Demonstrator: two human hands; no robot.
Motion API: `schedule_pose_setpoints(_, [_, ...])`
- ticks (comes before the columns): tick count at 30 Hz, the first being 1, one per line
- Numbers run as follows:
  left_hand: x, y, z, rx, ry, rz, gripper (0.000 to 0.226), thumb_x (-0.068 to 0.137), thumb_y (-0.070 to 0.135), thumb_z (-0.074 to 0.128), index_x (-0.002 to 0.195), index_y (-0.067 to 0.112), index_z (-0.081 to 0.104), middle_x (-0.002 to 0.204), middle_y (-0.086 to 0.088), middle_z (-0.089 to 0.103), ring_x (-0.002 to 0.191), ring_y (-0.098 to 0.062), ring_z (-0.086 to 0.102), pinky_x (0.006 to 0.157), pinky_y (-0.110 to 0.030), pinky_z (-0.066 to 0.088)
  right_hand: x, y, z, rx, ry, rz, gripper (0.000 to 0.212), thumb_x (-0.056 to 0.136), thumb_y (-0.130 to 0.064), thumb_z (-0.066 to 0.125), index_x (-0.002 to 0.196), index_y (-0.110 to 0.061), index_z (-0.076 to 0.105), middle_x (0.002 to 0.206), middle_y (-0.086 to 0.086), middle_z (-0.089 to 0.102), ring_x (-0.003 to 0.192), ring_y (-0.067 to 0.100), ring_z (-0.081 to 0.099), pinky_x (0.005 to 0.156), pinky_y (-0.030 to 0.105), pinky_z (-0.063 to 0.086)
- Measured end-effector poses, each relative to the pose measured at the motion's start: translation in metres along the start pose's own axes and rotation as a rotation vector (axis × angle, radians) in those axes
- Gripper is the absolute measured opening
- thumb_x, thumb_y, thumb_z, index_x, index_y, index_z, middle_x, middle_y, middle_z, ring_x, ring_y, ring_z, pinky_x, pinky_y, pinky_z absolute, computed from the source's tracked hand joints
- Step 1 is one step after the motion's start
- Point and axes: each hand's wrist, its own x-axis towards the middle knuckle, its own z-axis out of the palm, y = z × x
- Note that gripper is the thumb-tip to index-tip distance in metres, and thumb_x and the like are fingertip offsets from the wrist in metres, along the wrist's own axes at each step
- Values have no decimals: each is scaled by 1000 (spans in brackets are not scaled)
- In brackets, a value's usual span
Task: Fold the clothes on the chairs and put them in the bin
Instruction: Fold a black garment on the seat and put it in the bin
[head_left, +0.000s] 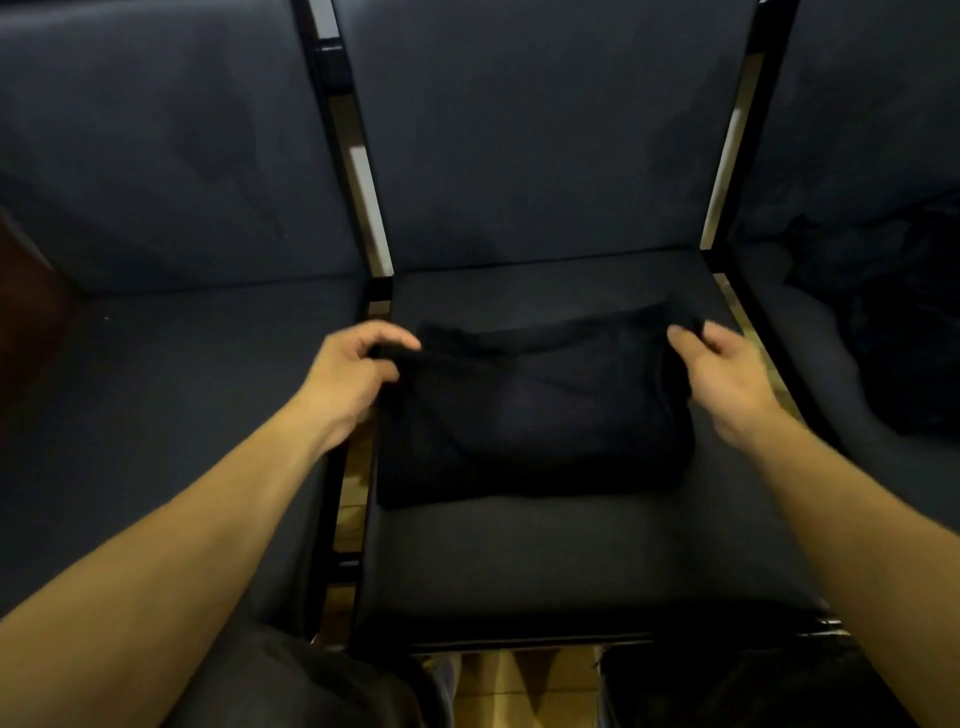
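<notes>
Black garment (530, 410), partly folded, lay on the seat of the middle chair (545, 561), toward the seat's back half, stretched between the two hands. Left hand (348, 384) pinched the garment's upper left corner at the seat's left edge; right hand (727, 374) gripped its upper right corner near the seat's right edge, fingers curled on cloth. A dark heap of further clothes (904, 322) lay on the chair right of the middle chair; no readable writing showed.

Matt black cloth garment (530, 410); matt upholstered chair (545, 551), glossy frame (358, 171).
</notes>
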Motion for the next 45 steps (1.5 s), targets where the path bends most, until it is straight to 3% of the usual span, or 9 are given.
schedule_pose_setpoints(6, [61, -24, 19, -47, 88, -167, 54, 87, 0, 74, 134, 19, 56, 117, -2, 62, 100, -22, 66, 73, -30, 59, 56, 12, 16, -88, -42, 126, 21, 90, -35, 74, 80, -22, 60, 71, -5, 59, 67, 16, 55, 60, 20, 47])
schedule_pose_setpoints(10, [82, -49, 32, 263, 125, -90, 54, 84, -1, 76, 125, 29, 58, 134, -4, 53, 120, -20, 57, 98, -39, 54, 74, 24, 30, -427, -10, 167, 67, 77, -47, 83, 128, -13, 57, 119, 3, 62, 112, 25, 59, 99, 40, 50])
schedule_pose_setpoints(13, [83, -45, 36, 385, 85, 29, 47, 87, -6, 69, 118, 29, 63, 131, 1, 50, 113, -11, 51, 85, -22, 48, 82, 26, 32, -597, -19, 111, 58, 82, -37, 79, 130, -16, 53, 123, 8, 63, 116, 33, 59, 101, 45, 49])
schedule_pose_setpoints(20, [76, -29, 26, 674, 121, 19, 37, 93, 11, 68, 128, 22, 62, 142, -3, 38, 124, -29, 47, 88, -24, 45, 100, 32, 2, -207, 253, 57, 45, 94, -36, 61, 131, -12, 53, 118, 8, 64, 106, 27, 62, 103, 45, 49])
schedule_pose_setpoints(23, [53, -31, 52, 1076, 85, 219, 64, 92, 45, 65, 148, 25, 42, 160, -11, 19, 141, -38, 23, 111, -52, 30, 64, 23, 13, -549, 205, -348, 38, 99, -28, 47, 131, -9, 54, 124, 13, 61, 116, 33, 55, 108, 43, 40])
schedule_pose_setpoints(26, [26, -39, 95, 1114, -99, 423, 77, 95, 67, 41, 159, 28, 24, 168, -11, 8, 151, -35, 12, 120, -56, 18, 12, 32, 42, -850, -170, -608, 54, 98, -44, 29, 139, -19, 54, 143, 10, 51, 132, 32, 46, 114, 43, 30])
schedule_pose_setpoints(30, [14, -65, 117, 1207, -272, 298, 90, 88, 85, 24, 160, 39, -4, 171, -2, -10, 156, -20, -16, 122, -58, -11, -12, 60, 38, -1270, -402, -551, 67, 95, -61, 9, 157, -39, 20, 167, -2, 14, 155, 21, 6, 125, 48, -1])
schedule_pose_setpoints(38, [28, -67, 95, 1347, -379, 254, 116, 64, 104, 23, 155, 46, -21, 165, 3, -32, 148, -18, -37, 116, -64, -22, 4, 65, 0, -1238, -419, -418, 73, 92, -75, 22, 157, -47, 3, 168, -7, -15, 152, 13, -21, 124, 43, -7])
schedule_pose_setpoints(45, [12, -52, 95, 1328, -370, 380, 111, 81, 91, 31, 157, 33, -25, 165, -5, -31, 151, -22, -30, 122, -55, -16, -13, 50, 5, -1023, -133, -146, 81, 89, -78, 37, 156, -46, 6, 163, 15, 12, 148, 36, 15, 119, 49, 18])
